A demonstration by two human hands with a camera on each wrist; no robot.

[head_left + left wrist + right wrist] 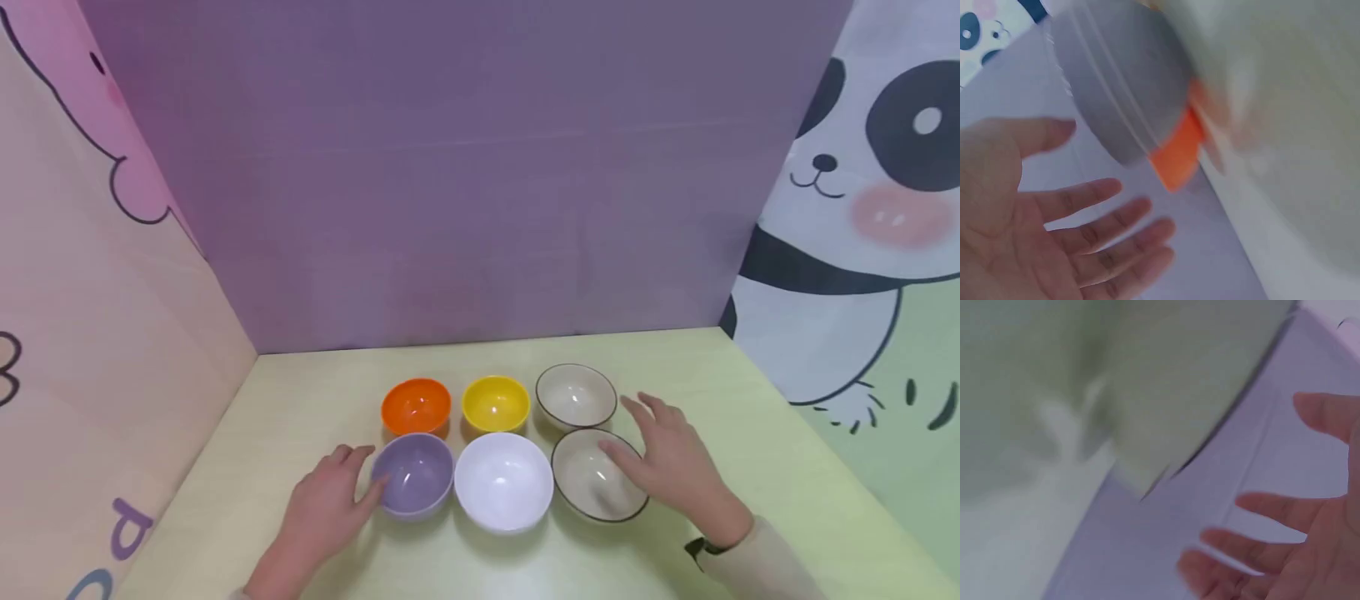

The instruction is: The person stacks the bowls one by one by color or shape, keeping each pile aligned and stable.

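— Lilac plastic, that near-left bowl: the purple bowl [415, 476] sits at the front left of six on the table [750, 400], touching the white bowl [503, 482] beside it. The left hand [326, 504] rests against its outer wall, fingers loosely spread, nothing gripped.

— And the other side?

— The right hand [671, 462] lies flat and open at the rim of the near beige bowl [597, 475], fingertips over its edge, holding nothing. The wrist views are blurred, but both show straight, parted fingers.

— What could go wrong?

— The bowls are smooth, glossy and round-sided, packed rim to rim. I'd judge a sideways push from either palm could slide one into its neighbour and shunt the whole row, or tip a bowl if pressure lands on the rim. Slick walls give open fingers little purchase.

— The rest?

— Behind stand an orange bowl [416, 406], a yellow bowl [495, 403] and a second beige bowl [576, 395] with a dark rim line. The pale green tabletop looks smooth; a purple back panel [465, 167] and cartoon-printed side panels enclose it.
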